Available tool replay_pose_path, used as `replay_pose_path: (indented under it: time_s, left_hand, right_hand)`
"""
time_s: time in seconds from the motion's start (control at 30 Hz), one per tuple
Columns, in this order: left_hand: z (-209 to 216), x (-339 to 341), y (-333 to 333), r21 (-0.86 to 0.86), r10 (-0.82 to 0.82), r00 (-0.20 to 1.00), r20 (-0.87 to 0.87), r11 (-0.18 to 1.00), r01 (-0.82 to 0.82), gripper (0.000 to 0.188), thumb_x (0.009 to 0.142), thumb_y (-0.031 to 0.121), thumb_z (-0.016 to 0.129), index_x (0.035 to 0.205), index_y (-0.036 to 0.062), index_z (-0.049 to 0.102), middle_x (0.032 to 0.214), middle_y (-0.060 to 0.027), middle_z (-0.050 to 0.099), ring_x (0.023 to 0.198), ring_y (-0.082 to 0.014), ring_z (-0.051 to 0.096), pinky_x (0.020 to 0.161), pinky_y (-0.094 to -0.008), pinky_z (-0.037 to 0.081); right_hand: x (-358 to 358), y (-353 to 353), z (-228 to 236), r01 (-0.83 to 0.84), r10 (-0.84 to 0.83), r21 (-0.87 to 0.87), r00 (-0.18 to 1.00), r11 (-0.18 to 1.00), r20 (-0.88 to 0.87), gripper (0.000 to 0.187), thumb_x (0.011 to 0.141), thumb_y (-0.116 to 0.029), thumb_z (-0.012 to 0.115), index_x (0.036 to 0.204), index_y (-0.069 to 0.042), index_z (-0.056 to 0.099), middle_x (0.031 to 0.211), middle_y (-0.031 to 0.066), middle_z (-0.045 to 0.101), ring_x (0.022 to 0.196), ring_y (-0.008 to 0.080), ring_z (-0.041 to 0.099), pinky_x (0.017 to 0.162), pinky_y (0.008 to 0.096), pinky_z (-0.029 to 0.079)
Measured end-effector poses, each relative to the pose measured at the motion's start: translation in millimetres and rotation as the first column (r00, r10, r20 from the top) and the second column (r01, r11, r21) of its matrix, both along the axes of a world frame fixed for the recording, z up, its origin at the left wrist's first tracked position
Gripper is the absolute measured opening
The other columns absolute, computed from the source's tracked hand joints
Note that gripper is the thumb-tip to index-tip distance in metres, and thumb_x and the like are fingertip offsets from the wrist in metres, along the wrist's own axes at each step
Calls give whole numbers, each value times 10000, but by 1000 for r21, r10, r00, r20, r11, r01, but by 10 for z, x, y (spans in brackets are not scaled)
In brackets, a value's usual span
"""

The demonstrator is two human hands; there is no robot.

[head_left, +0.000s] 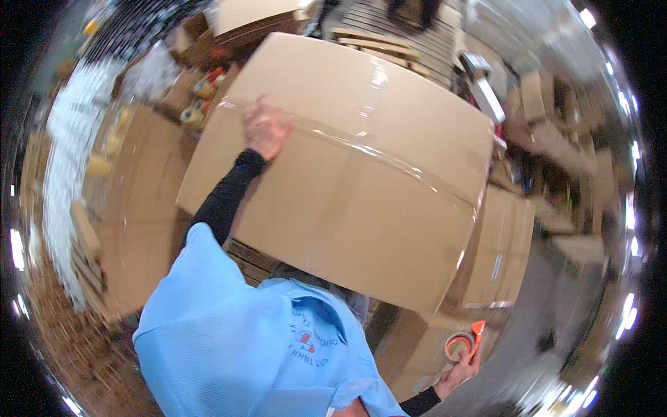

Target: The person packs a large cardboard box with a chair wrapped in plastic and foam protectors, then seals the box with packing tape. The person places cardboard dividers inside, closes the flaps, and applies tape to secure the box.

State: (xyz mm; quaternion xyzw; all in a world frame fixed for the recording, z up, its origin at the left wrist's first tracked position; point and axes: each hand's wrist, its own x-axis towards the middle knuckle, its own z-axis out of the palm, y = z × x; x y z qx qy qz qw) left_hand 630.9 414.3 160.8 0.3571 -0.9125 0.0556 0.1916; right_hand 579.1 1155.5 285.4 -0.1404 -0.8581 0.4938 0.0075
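In the head view, my left grip (pixel 267 128), blurred and loosely open with nothing clasped in it, was on the left part of the top of a large carton (pixel 361 187) in the middle of the scene, beside the end of a clear tape strip (pixel 375 151) that ran across to the right. My right grip (pixel 455 375), at the near right, was closed around an orange tape dispenser (pixel 472 339), well apart from that strip. Another carton (pixel 500 250) stood just right of the large one, and a brown carton (pixel 142 222) stood to its left.
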Motion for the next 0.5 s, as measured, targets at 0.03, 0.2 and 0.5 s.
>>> replay_pose_path:
  time_s: [0.03, 0.2, 0.5]
  left_hand:
    - [-95, 592, -249, -83, 202, 977, 67, 977, -196, 664, 977, 614, 534, 1264, 29, 666, 1521, -254, 478, 1406, -424, 446, 1135, -572, 353]
    - [98, 2099, -471, 494, 464, 877, 122, 738, -460, 860, 892, 829, 450, 1225, 62, 647, 1305, -280, 637, 1211, -445, 619, 1022, -573, 466]
    - [110, 2742, 74, 664, 468, 881, -77, 683, -305, 816, 833, 788, 611, 1069, 11, 693, 855, -254, 724, 852, -439, 723, 763, -526, 573]
  right_hand:
    - [-327, -270, 130, -134, 133, -3, 990, 991, -50, 583, 823, 76, 580, 1402, 20, 611, 1289, 148, 682, 1124, 227, 656, 1004, 338, 493]
    - [-1473, -2447, 628, -746, 732, -36, 661, 665, -167, 531, 893, -44, 632, 1412, 57, 580, 1316, 138, 677, 1146, 202, 658, 993, 318, 500]
    - [86, -7287, 1158, -830, 856, 223, -516, -511, 40, 481, 850, -171, 775, 1294, -5, 693, 1069, 98, 766, 971, 123, 681, 918, 286, 515]
